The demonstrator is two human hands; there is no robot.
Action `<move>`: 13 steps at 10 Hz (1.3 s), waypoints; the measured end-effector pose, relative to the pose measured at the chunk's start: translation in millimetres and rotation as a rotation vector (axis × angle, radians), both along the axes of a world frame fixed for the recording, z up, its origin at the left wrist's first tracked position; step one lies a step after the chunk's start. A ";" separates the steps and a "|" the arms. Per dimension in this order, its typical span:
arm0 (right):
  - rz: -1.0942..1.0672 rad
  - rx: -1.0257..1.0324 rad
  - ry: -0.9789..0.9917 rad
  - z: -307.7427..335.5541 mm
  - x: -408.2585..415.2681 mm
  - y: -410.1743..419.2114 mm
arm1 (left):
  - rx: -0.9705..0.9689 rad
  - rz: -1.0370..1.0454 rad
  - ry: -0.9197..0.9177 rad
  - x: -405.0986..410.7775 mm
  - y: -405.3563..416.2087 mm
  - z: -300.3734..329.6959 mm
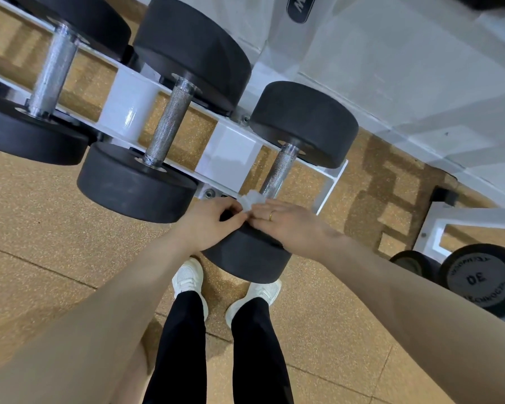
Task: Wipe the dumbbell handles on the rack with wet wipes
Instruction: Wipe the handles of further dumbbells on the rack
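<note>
A speckled tan rubber floor [41, 205] runs under a white rack [228, 158] set beside a pale wall [391, 68]; the rack's end bracket stops just right of the nearest dumbbell [303, 123], with bare floor beyond and a 30-marked weight [478, 279] further right. Three dumbbells lie across the rails, handles parallel, long axes running from the wall toward the person. Over the nearest knurled handle [279, 173], at its near end, the left hand [207, 223] and right hand [289, 225] together pinch a white wet wipe [252, 199], fingers curled.
</note>
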State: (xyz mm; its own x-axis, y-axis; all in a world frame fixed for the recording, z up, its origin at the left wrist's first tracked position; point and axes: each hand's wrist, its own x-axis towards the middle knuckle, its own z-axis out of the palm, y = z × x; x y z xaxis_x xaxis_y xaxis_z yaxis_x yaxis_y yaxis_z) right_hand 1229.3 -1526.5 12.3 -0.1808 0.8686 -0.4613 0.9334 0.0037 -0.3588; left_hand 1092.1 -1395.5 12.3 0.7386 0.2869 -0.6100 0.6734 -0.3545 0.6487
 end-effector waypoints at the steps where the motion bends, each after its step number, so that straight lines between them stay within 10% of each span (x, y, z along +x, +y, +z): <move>1: -0.404 -0.043 0.220 11.2 8.6 -16.4 | 0.002 -0.032 0.044 2.0 1.3 2.1; 3: -1.834 0.025 0.408 15.2 22.2 -13.1 | -0.004 -0.027 0.061 5.3 2.8 1.4; 4: -2.167 0.059 0.733 13.7 26.6 7.1 | -0.008 -0.017 0.056 4.6 2.7 -0.2; 6: -2.180 0.135 0.981 8.6 32.1 45.8 | -0.027 0.022 0.040 5.8 2.5 -2.2; 11: -1.293 -0.562 0.597 -9.9 -2.9 -7.8 | -0.011 0.026 0.035 5.9 1.2 0.6; 13: -1.786 -0.297 0.706 -3.9 19.4 2.8 | -0.006 0.038 0.027 4.6 -1.0 -2.1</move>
